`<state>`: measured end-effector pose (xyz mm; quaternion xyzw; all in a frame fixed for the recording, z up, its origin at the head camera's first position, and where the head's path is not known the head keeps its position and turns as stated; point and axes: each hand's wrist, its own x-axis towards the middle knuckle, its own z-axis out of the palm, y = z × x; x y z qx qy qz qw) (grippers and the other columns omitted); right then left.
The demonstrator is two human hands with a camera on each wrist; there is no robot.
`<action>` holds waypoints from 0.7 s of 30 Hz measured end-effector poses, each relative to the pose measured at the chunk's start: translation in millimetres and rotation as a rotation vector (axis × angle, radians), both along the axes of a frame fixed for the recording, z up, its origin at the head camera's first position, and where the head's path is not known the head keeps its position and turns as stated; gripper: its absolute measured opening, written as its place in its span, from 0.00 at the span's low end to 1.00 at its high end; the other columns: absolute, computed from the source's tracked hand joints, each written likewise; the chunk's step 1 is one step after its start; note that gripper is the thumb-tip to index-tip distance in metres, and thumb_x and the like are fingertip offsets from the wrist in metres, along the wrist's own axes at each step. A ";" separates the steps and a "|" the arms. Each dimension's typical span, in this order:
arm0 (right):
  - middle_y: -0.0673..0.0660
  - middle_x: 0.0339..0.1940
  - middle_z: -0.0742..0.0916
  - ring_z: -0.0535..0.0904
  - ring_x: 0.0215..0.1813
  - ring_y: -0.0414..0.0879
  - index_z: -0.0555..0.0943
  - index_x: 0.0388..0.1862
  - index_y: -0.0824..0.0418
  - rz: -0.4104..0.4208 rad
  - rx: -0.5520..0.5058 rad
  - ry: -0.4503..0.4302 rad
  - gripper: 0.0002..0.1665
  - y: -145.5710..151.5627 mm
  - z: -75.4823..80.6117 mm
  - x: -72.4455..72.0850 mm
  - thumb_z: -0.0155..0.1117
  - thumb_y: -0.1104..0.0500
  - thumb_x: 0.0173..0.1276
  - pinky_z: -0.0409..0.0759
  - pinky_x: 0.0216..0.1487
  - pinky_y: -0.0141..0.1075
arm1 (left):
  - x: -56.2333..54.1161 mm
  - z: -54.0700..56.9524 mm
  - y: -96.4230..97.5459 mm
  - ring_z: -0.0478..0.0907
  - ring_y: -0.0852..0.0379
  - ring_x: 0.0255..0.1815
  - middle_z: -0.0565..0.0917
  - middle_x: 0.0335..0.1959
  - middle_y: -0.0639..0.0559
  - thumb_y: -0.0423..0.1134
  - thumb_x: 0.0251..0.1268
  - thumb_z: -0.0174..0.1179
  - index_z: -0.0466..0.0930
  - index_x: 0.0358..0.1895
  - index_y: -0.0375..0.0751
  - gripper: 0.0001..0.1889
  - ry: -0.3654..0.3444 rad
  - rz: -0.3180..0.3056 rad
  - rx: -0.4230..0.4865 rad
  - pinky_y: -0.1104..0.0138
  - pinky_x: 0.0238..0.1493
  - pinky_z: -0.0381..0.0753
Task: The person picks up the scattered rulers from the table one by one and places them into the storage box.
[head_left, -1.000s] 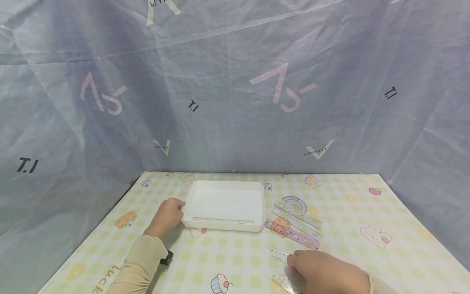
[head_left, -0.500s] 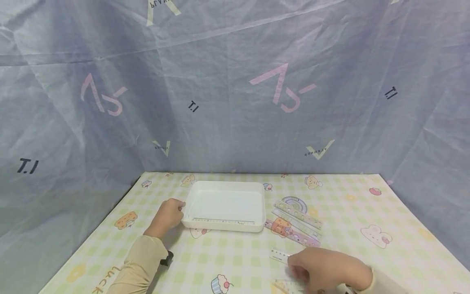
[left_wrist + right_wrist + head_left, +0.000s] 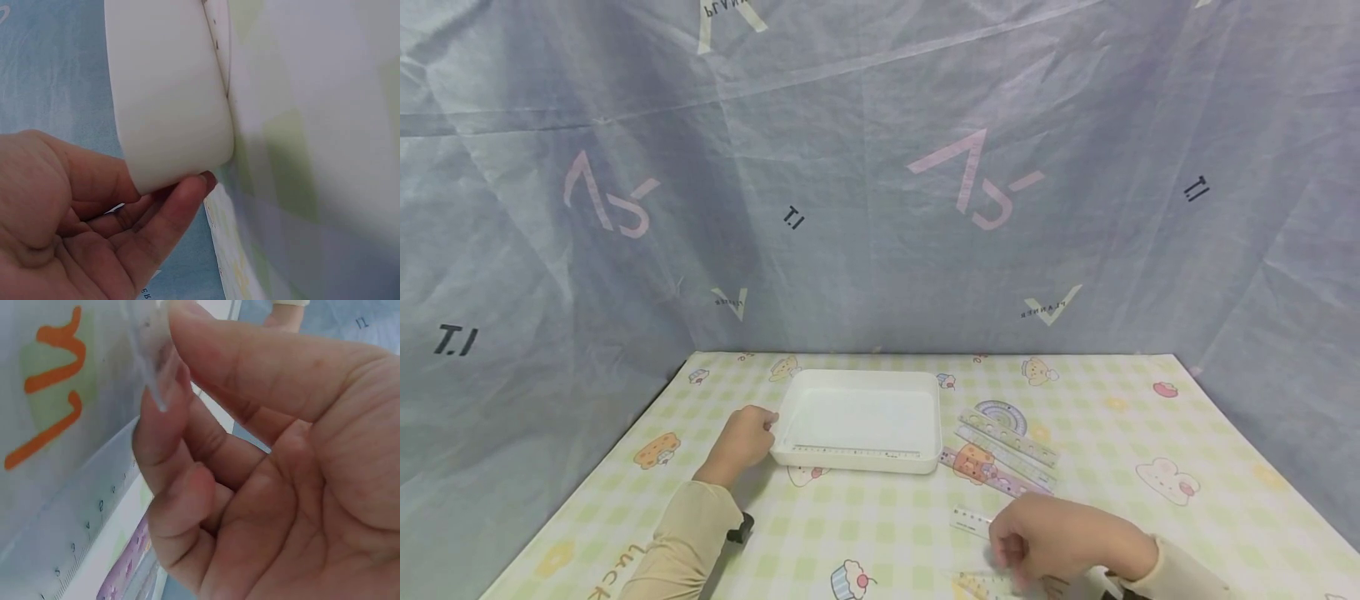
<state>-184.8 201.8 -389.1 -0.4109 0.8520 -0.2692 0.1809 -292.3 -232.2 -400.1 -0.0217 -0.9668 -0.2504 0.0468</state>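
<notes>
My left hand (image 3: 743, 442) grips the left end of a white plastic tray (image 3: 169, 94), thumb on its rim and fingers under the corner. A clear ruler (image 3: 857, 451) lies inside the tray along its near wall. At the front right, my right hand (image 3: 1052, 537) pinches the edge of a clear set square (image 3: 981, 582) between thumb and fingers; much of that piece is hidden by the hand. Just beyond it, a short clear ruler (image 3: 972, 522) lies on the cloth, partly covered by the hand. The right wrist view shows this ruler's scale (image 3: 81, 531) beneath the fingers.
Right of the tray lie a purple ruler (image 3: 1000, 477), two greenish clear rulers, the farther one (image 3: 1011, 437) overlapping a round protractor (image 3: 1002, 415). A checked cartoon tablecloth (image 3: 865, 517) covers the table. A grey-blue fabric curtain (image 3: 865, 208) hangs behind.
My right hand has shifted slightly away from the near edge and turned, its fingers curling at the clear set square, which has tilted a little. The left hand and tray stay put.
</notes>
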 end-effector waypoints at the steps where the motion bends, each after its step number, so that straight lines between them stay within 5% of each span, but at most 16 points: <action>1: 0.35 0.19 0.78 0.68 0.22 0.26 0.82 0.26 0.51 -0.002 -0.015 -0.001 0.11 -0.2 0.1 0.0 0.74 0.66 0.55 0.76 0.24 0.25 | 0.1 -0.1 -0.1 0.78 0.49 0.39 0.80 0.58 0.32 0.21 0.57 0.54 0.80 0.55 0.23 0.20 0.002 -0.001 -0.005 0.67 0.26 0.73; 10: 0.35 0.21 0.82 0.72 0.25 0.27 0.85 0.22 0.50 -0.072 -0.058 -0.011 0.10 -4.0 -0.8 0.0 0.75 0.64 0.53 0.79 0.30 0.26 | 2.5 2.6 -0.3 0.80 0.47 0.44 0.81 0.57 0.33 0.21 0.57 0.53 0.80 0.54 0.23 0.20 0.006 -0.004 -0.025 0.62 0.38 0.80; 21: 0.37 0.21 0.84 0.73 0.24 0.27 0.85 0.22 0.50 -0.084 -0.089 -0.048 0.09 -4.6 -0.7 0.5 0.75 0.64 0.53 0.79 0.29 0.27 | 2.2 1.7 0.5 0.79 0.48 0.41 0.81 0.58 0.33 0.21 0.57 0.53 0.80 0.55 0.23 0.20 0.002 0.001 -0.010 0.66 0.27 0.74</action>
